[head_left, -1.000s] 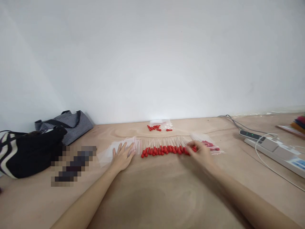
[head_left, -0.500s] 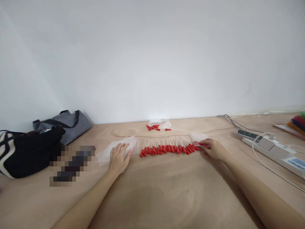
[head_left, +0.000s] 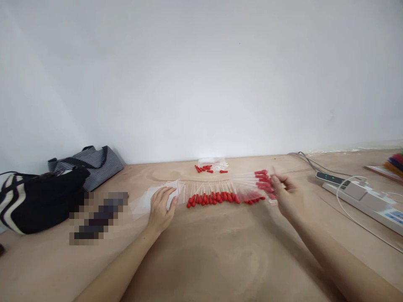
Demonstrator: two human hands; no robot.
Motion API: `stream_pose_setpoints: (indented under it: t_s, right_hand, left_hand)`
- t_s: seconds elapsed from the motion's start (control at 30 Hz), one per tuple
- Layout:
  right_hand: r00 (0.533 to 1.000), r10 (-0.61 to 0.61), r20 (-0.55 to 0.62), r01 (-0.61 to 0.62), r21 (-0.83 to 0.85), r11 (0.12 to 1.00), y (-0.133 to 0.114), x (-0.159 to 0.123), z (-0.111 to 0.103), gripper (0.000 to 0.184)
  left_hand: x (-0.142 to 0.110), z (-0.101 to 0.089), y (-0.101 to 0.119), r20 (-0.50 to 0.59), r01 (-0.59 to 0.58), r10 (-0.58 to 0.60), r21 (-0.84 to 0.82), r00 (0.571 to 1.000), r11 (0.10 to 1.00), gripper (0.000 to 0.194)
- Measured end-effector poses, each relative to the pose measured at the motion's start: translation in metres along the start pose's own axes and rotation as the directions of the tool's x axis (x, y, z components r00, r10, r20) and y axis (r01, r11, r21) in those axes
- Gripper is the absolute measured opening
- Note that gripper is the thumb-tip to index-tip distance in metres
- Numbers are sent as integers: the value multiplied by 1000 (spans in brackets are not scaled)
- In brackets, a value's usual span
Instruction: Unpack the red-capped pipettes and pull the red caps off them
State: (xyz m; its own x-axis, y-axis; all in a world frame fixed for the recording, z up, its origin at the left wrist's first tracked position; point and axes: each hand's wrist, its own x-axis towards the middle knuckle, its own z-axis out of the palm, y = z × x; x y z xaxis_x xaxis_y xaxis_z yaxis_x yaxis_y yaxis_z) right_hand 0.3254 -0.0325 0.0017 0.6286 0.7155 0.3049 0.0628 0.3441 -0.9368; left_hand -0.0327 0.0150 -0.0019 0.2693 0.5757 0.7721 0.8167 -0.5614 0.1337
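Note:
My right hand pinches the edge of a clear zip bag between thumb and fingers. Inside the bag lie several droppers with red rubber bulbs, bulb ends toward my hand, blurred by motion. It hangs over the right end of a row of red-bulbed droppers, whose thin pale tubes point to the wall. With fingers spread, my left hand rests on a fanned stack of clear zip bags with red seal lines, left of the row.
Loose red bulbs and thin clear tubes lie by another bag near the wall. A black bag and a striped bag stand left. On the right are a power strip, cables and colourful items.
My right hand has lifted the bag of droppers off the table and turned it, so its bulbs show beside my fingers. My left hand stays on the bag stack.

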Motion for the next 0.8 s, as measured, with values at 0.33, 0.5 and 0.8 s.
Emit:
stream_pose_setpoints:
  t_s: [0.33, 0.5, 0.8]
  right_hand:
    - [697, 468, 544, -573, 31, 819, 1, -99, 60, 43]
    - [556, 460, 692, -532, -129, 837, 6, -101, 59, 48]
    - [569, 432, 700, -362, -259, 896, 14, -89, 51, 42]
  left_hand:
    - [-9, -18, 67, 424, -4, 194, -410, 885, 912, 27]
    - [-16, -20, 73, 626, 24, 298, -452, 720, 891, 56]
    - [0, -8, 75, 584, 11, 345, -519, 735, 855, 35]
